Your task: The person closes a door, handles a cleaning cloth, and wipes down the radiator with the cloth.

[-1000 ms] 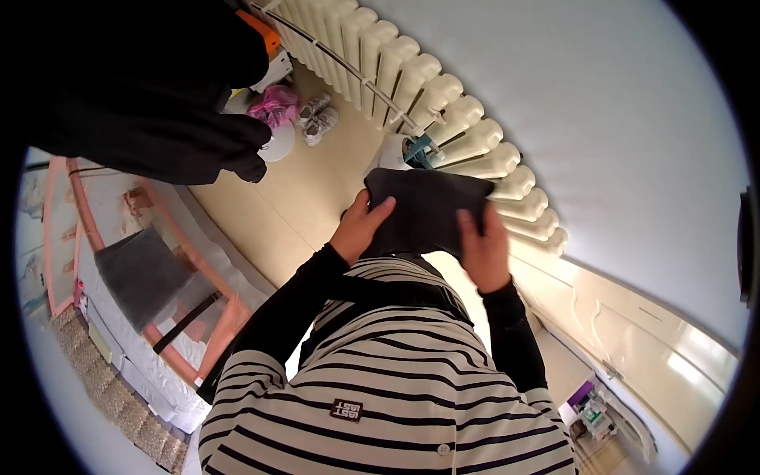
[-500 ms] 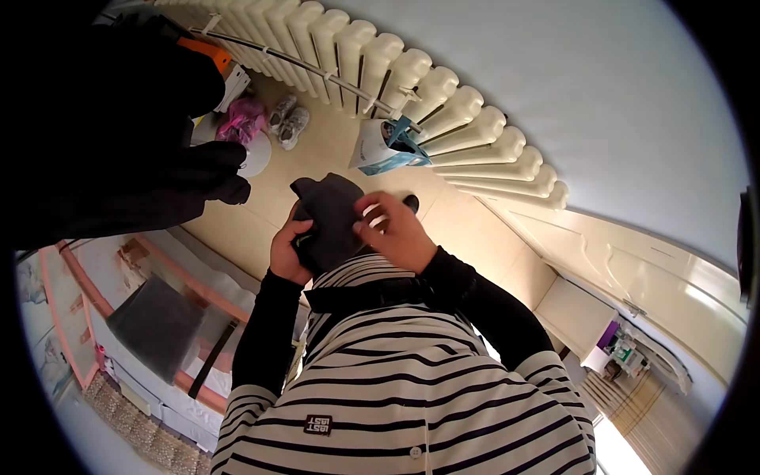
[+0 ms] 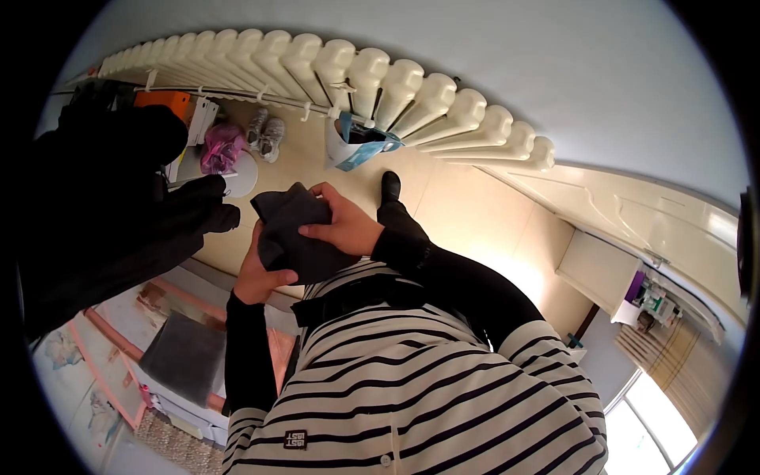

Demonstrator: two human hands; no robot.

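A dark grey folded cloth (image 3: pixel 289 229) is held up in front of my waist, over the floor. My left hand (image 3: pixel 257 273) grips its near left edge, thumb on top and the other fingers mostly hidden underneath. On the right side, my right hand (image 3: pixel 348 226) is closed on the cloth, its thumb pressed on the upper face and its fingers over the far edge. What kind of cloth item it is I cannot make out.
A white radiator (image 3: pixel 372 79) runs along the wall, with a blue-and-white bag (image 3: pixel 360 150) by it. Grey shoes (image 3: pixel 271 138) and a pink plastic bag (image 3: pixel 222 149) are on the floor. Black clothing (image 3: pixel 119 214) hangs at left; a grey cloth (image 3: pixel 186 356) drapes over a pink-railed bed (image 3: pixel 111 336).
My right hand, earlier half raised at the cloth's right edge, has closed on it. Both hands and the cloth have shifted left in view. The camera has turned, and a black-shod foot shows more.
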